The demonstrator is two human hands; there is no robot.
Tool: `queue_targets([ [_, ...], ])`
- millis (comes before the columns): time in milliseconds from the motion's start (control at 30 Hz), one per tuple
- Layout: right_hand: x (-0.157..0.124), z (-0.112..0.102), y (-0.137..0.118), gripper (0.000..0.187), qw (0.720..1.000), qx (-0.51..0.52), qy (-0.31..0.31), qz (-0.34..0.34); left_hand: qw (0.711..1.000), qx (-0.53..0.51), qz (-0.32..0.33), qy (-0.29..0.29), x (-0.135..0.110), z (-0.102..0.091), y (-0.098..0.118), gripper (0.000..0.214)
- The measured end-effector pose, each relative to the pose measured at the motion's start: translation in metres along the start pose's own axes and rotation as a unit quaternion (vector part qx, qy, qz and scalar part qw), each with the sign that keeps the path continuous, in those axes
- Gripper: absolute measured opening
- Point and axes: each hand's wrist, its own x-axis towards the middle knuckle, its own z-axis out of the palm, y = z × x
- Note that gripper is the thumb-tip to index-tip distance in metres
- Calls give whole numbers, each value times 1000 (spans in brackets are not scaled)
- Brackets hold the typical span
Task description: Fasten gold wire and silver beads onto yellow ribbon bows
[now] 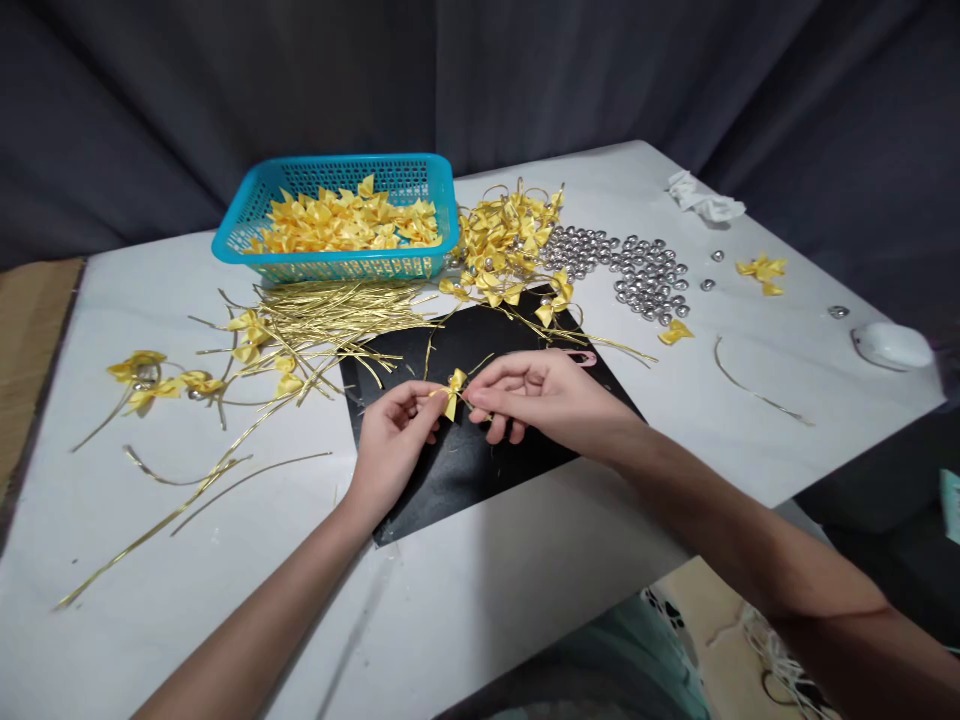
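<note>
A small yellow ribbon bow (pixel 454 392) is between my hands, above a black mat (pixel 480 490). My left hand (pixel 401 425) is closed, thumb and fingers pinching the bow's left side. From the right, my right hand (pixel 529 395) pinches a thin gold cord (pixel 466 392) beside the bow; the exact grip is partly hidden by the fingers. Behind the hands lies a pile of gold cords (pixel 337 315). Finished-looking yellow bows with cords (pixel 510 235) are heaped behind the mat.
A blue basket (pixel 334 262) full of yellow bows stands at the back. Silver beads (pixel 649 270) are spread right of the heap. Loose cords (pixel 195 495) and bows (pixel 142 370) lie at left. A white dish-like object (pixel 892 345) and crumpled tissue (pixel 705 200) lie at right.
</note>
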Motion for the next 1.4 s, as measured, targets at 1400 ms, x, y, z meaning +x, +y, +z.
queue_targets([
  [1400,4,38,32,29,979,33,182,-84,999,-54,5,-4,0,-1,-2,17],
])
